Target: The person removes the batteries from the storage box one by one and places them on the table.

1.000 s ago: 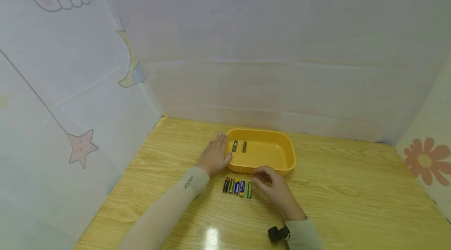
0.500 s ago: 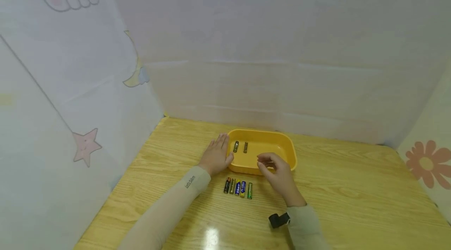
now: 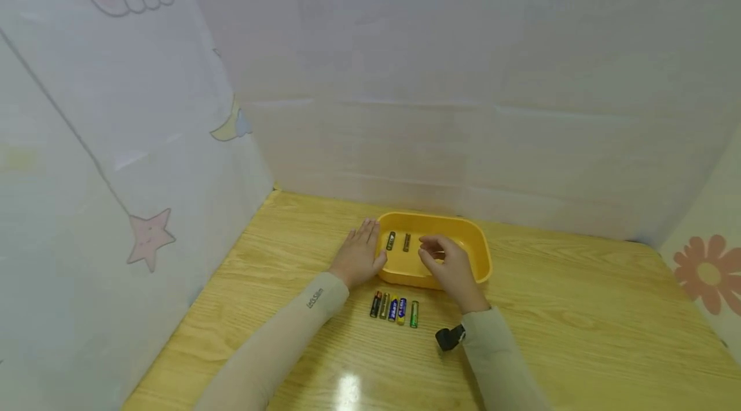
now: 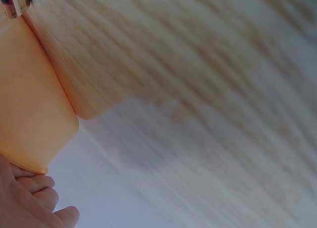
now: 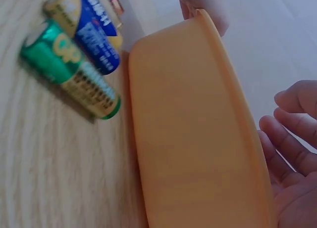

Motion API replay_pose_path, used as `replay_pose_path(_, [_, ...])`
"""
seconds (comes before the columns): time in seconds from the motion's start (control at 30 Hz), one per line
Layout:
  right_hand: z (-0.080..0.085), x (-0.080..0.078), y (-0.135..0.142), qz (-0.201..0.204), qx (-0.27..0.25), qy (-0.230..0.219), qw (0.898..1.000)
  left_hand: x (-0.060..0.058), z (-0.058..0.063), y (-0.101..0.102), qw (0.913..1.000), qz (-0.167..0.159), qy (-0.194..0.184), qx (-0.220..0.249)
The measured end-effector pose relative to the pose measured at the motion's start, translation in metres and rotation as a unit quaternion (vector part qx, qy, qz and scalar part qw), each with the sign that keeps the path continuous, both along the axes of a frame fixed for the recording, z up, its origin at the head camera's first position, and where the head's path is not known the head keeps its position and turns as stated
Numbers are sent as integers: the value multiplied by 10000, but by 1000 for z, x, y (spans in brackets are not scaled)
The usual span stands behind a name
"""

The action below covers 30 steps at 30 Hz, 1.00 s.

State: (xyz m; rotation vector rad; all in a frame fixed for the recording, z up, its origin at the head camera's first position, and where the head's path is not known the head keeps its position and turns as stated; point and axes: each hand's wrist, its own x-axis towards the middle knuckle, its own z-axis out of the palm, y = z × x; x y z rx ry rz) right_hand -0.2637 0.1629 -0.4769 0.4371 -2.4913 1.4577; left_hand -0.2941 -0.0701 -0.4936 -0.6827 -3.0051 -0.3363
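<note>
A yellow plastic tray (image 3: 431, 280) stands on the table with two small batteries inside, a dark one (image 3: 390, 241) and a brownish one (image 3: 407, 242). My left hand (image 3: 357, 258) rests against the tray's left rim, its fingers extended. Over the right part of the tray hovers my right hand (image 3: 453, 269), thumb and fingers loosely bent. In the right wrist view its fingertips stand apart and nothing shows between them. In front of the tray several batteries lie side by side, among them a black one (image 3: 376, 304), a blue-and-yellow one (image 3: 402, 311) and a green-and-gold one (image 5: 72, 72).
The wooden table (image 3: 579, 321) extends to both sides of the tray. White sheeting (image 3: 370, 109) with printed drawings rises behind and at the sides. A black device (image 3: 448, 337) is strapped at my right wrist.
My right hand has moved from beside the green battery, over the tray's front rim, to above the tray. The left hand has stayed at the left rim. The batteries have not moved.
</note>
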Motion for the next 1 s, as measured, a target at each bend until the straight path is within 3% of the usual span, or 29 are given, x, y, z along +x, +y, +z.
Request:
replay_pose_path(0.33, [3, -21, -5, -57, -13, -702, 9975, 1, -1, -1, 10000, 35, -17, -4])
replay_pose_path(0.57, [-2, -37, -10, -9, 367, -855, 9957, 2, 1, 0, 10000, 42, -39, -24])
replay_pose_path(1.0, [-9, -52, -14, 29, 652, -1186, 9908, 2, 4, 3, 9998, 89, -149, -53])
